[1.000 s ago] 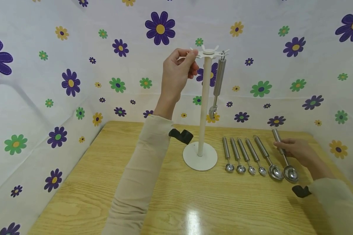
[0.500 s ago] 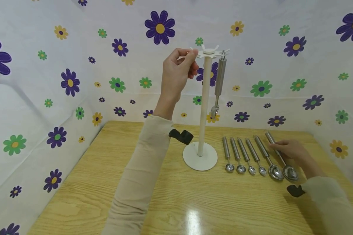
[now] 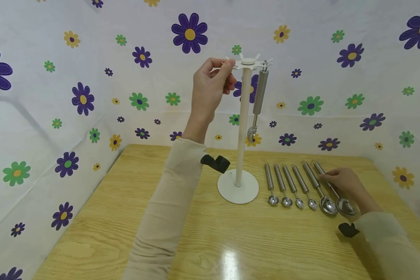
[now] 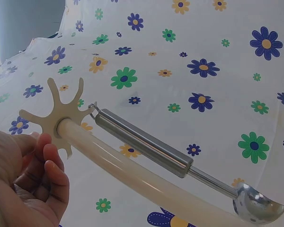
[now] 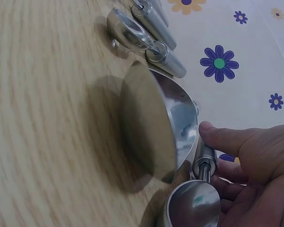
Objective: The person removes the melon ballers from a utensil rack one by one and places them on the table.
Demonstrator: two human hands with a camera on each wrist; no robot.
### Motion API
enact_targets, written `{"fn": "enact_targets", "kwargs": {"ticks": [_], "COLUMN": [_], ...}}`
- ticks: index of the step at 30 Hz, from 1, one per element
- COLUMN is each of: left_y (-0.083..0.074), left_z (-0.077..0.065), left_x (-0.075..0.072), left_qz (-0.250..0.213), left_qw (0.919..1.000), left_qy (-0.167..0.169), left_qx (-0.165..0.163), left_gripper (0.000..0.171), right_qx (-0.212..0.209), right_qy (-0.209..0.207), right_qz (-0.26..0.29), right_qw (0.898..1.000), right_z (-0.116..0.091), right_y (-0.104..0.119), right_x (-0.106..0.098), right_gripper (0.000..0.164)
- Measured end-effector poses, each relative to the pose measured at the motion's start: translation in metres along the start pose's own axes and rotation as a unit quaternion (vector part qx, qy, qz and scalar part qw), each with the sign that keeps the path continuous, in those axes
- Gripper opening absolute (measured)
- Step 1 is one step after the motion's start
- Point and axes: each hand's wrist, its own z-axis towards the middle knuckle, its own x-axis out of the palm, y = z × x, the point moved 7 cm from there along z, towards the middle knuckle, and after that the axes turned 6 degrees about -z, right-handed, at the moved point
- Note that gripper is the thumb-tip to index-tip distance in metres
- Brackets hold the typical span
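Observation:
In the head view, my left hand (image 3: 210,87) pinches one prong of the white star-shaped top (image 3: 247,62) of a stand. From another prong hangs a metal scoop (image 3: 260,93), its bowl downward; the left wrist view shows holes in that bowl (image 4: 258,205). My right hand (image 3: 343,179) holds the handle of the rightmost large scoop (image 3: 345,207), which lies beside another large scoop (image 3: 328,205). In the right wrist view, thumb and fingers are around the held scoop's handle (image 5: 206,153), close over the table.
Several smaller scoops (image 3: 287,201) lie in a row left of the two large ones, handles toward the back. The stand's round white base (image 3: 231,190) sits left of them on the wooden table (image 3: 154,175). Flower-print cloth (image 3: 154,112) hangs behind and at the sides.
My right hand has moved left with the large scoop, its handle end coming down beside the neighbouring scoop. The hanging scoop sways slightly. My left hand stays at the prong.

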Motion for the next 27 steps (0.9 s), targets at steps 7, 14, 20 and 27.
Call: {"fn": "enact_targets", "kwargs": {"ticks": [7,14,20,27], "left_y": [0.001,0.001,0.001,-0.001], "left_z": [0.000,0.000,0.000,0.001], "left_x": [0.000,0.003,0.004,0.002], "left_qz": [0.001,-0.003,-0.003,0.005], "left_qw": [1.0000,1.0000,1.0000,1.0000], "left_qy": [0.000,0.003,0.005,0.003], "left_qx": [0.001,0.003,0.000,0.006], "left_gripper": [0.008,0.007,0.007,0.007], "right_qx": [0.008,0.016,-0.003,-0.071], "right_qy": [-0.012,-0.040,-0.044,-0.057], "right_qz": [-0.008,0.001,0.033,0.061], "right_qw": [1.000,0.999,0.998,0.994], "right_z": [-0.002,-0.006,-0.004,-0.003], "right_y": [-0.002,-0.004,0.011,0.073], "right_x": [-0.002,-0.009,-0.013,-0.027], "right_gripper": [0.056,0.064,0.067,0.060]}}
